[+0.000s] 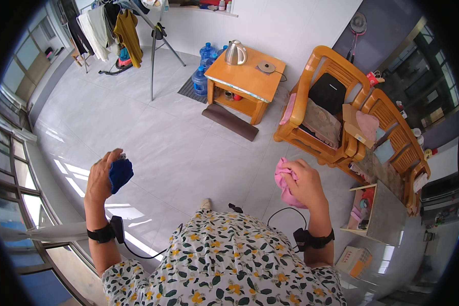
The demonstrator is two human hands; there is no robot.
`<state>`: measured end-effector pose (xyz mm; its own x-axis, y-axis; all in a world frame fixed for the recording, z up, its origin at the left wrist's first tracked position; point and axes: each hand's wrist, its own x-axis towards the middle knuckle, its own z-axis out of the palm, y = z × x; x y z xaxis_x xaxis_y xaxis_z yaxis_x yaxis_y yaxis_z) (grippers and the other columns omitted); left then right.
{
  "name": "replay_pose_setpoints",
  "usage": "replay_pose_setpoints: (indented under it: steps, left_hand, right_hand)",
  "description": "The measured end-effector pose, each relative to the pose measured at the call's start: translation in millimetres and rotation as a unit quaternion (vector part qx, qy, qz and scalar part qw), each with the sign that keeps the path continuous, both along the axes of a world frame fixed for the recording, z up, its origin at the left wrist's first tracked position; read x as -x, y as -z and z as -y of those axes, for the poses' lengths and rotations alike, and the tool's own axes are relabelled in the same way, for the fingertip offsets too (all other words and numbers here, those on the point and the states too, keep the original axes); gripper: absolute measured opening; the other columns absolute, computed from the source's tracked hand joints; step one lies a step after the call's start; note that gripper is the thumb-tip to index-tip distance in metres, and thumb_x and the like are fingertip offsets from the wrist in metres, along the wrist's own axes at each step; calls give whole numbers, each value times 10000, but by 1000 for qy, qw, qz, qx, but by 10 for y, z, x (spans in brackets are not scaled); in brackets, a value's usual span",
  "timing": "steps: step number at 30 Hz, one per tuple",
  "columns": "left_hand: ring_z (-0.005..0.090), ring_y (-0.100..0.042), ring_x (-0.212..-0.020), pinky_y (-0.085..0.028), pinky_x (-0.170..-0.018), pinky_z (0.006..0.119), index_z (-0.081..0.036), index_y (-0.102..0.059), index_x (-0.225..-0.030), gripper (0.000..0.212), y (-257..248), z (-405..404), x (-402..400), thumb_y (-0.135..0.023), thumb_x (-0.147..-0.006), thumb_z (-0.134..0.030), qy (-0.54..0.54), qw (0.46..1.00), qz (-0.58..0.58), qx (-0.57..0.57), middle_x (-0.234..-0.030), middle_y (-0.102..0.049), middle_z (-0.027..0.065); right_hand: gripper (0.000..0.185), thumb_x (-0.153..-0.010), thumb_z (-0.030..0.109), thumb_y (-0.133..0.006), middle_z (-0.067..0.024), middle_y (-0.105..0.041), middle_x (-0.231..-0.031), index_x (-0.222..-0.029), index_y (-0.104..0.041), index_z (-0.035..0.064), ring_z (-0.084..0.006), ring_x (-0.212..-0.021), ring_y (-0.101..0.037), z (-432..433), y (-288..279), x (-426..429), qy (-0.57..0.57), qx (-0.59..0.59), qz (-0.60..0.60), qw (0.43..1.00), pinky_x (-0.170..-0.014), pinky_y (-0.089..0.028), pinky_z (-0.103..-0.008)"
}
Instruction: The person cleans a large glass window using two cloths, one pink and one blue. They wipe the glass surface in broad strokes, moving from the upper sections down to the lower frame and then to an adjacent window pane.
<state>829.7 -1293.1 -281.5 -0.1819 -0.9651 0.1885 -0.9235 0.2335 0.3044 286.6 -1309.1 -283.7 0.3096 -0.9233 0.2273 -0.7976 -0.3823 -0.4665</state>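
Note:
My left hand [101,176] is raised at the left, holding a dark blue cloth [120,175]; something small and shiny shows at the cloth's top, too small to tell. On the other side, my right hand [304,181] grips a crumpled pink cloth [285,183]. The two hands are wide apart over the grey tiled floor [168,153]. Each forearm wears a black strap with a small device and a cable.
Ahead stands a low wooden table [244,76] with a metal kettle [236,53], beside blue water bottles [200,81]. A rolled brown mat [230,122] lies before it. Wooden armchairs [317,111] stand right; a clothes rack [153,57] stands upper left. A box [354,261] lies lower right.

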Motion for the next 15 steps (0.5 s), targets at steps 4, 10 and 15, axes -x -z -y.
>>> replay_pose_setpoints:
  steps: [4, 10, 15]
  left_hand:
    - [299, -701, -882, -566, -748, 396, -184, -470, -1464, 805, -897, 375, 612, -698, -749, 108, 75, 982, 116, 133, -1111, -704, 108]
    - [321, -720, -955, -593, -766, 411, -111, -622, -1348, 490, -1629, 364, 1327, -616, -914, -337, 181, 948, 123, 232, -1163, -728, 134]
    - [327, -722, -924, -608, -784, 428, -119, -720, -1257, 703, -1652, 531, 1324, -370, -968, -656, 123, 976, 41, 173, -1091, -733, 178]
  right_hand:
    - [173, -911, 232, -698, -95, -660, -928, -1055, -710, 137, -353, -777, -670, 47, 520, -452, -2, -96, -66, 993, -683, -537, -440]
    - [137, -896, 229, -688, -81, -648, -901, -1001, -704, 142, -321, -772, -664, 218, 628, -830, 11, -139, -103, 985, -672, -533, -428]
    - [136, -899, 232, -668, -72, -663, -910, -1002, -714, 157, -308, -801, -671, 398, 778, -739, 54, -173, -81, 980, -686, -539, -427]
